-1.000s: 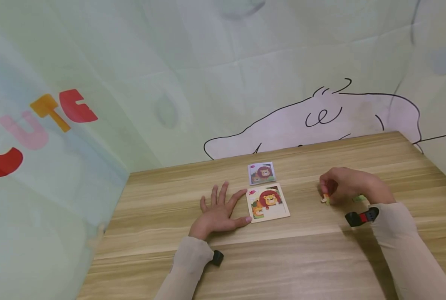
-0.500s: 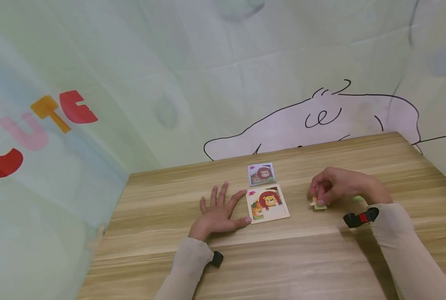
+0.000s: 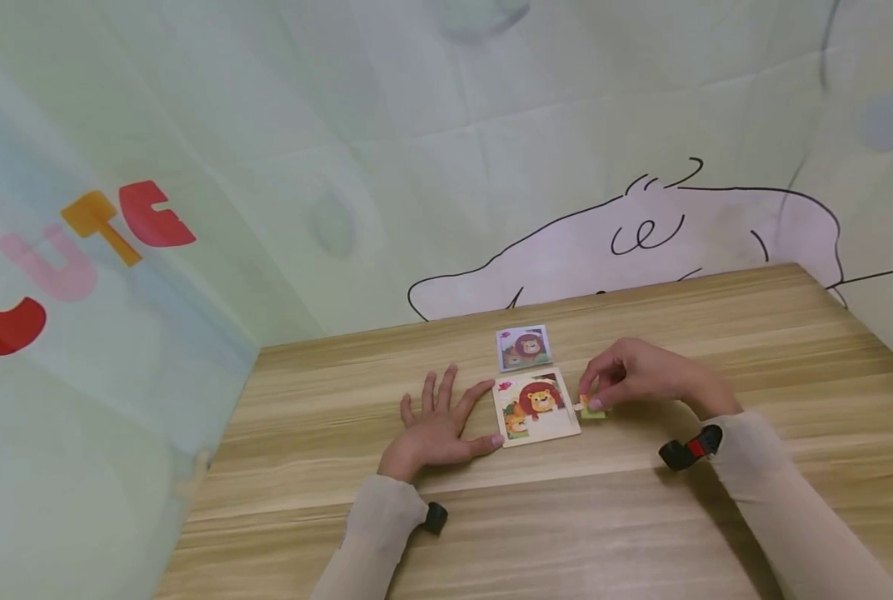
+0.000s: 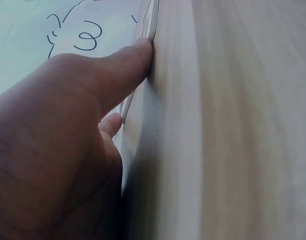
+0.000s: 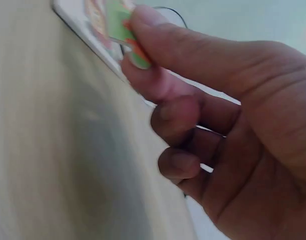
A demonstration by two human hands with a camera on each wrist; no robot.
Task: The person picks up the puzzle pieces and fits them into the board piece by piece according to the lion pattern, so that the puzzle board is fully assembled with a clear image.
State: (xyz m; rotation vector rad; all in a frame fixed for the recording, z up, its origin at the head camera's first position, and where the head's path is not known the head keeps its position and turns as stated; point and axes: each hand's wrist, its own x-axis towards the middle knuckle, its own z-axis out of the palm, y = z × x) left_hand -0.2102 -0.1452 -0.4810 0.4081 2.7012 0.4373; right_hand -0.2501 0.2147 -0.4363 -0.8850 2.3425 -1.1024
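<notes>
A square lion puzzle board [image 3: 542, 427] lies on the table, its lower right part bare of picture. My left hand [image 3: 433, 433] rests flat at its left side with fingers spread, index finger and thumb at the edge. In the left wrist view the thumb [image 4: 125, 65] touches the board's edge. My right hand [image 3: 641, 375] pinches a green and orange puzzle piece [image 3: 593, 412] between thumb and index finger, right beside the board's right edge. The right wrist view shows this puzzle piece [image 5: 117, 22] tilted at the fingertips, the other fingers curled below.
Just behind the board lies a smaller lion picture card [image 3: 523, 347], with the same scene. The wood-grain table [image 3: 566, 525] ends at a cloth backdrop [image 3: 386, 167] printed with cartoon drawings and letters.
My right hand has moved left with the puzzle piece, from the table's right side to the board's edge. A second green piece now lies out of sight behind the right wrist. My left hand stays put.
</notes>
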